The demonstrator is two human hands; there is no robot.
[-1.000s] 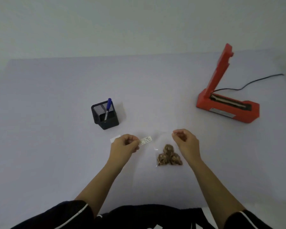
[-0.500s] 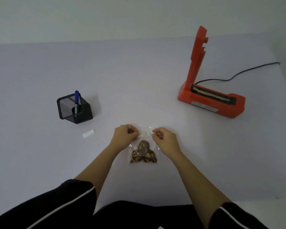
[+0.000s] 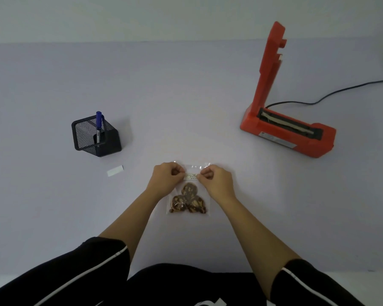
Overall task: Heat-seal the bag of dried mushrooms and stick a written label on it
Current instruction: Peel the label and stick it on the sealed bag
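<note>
Label [image 3: 190,176]: pinched at both ends by left hand [image 3: 166,180] and right hand [image 3: 217,181], over the bag [image 3: 188,200]
Sealer [image 3: 283,120]: far right, arm raised
Pen holder [image 3: 95,138]: far left, pen [image 3: 98,125] inside
Paper strip [image 3: 115,170]: left of hands

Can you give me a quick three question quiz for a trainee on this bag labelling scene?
1. True or false: the arm of the red heat sealer is raised.
2. Which is in the black mesh pen holder? A) scissors B) a blue pen C) a ruler
3. What do the left hand and right hand hold between them?

Key:
1. True.
2. B.
3. The written label, one end each, over the upper part of the bag of dried mushrooms.
</note>
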